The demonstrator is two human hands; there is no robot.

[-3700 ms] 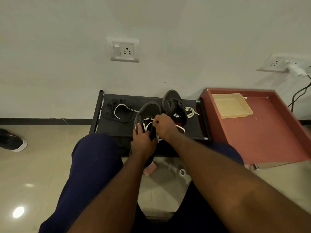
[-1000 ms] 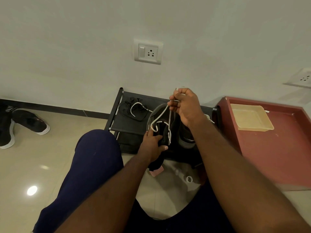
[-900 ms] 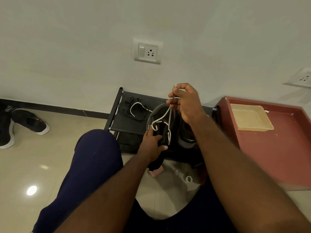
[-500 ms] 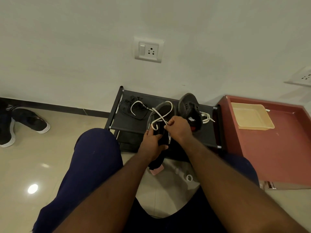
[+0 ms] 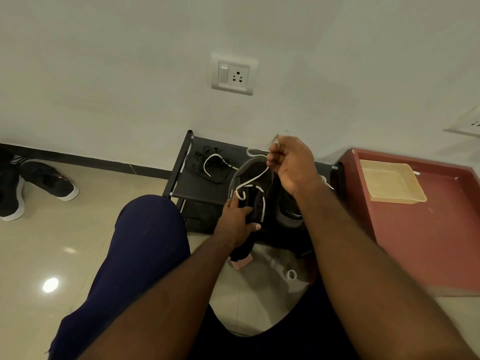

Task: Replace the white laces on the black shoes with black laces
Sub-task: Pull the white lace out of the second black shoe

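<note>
The left hand [image 5: 235,219] grips the shoe [image 5: 255,178] over the rack's [image 5: 202,185] near edge while the right hand [image 5: 293,165], raised just beyond, pinches its white lace [image 5: 253,180]; the right forearm hides most of the second shoe [image 5: 288,214].

Glossy floor tiles [image 5: 39,255] — matt wall [image 5: 104,74]

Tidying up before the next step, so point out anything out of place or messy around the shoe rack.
A loose white lace lies across the tangled black laces on the rack, so the two kinds are mixed. A small white ring lies stray on the floor below. Nothing else stands out.
</note>
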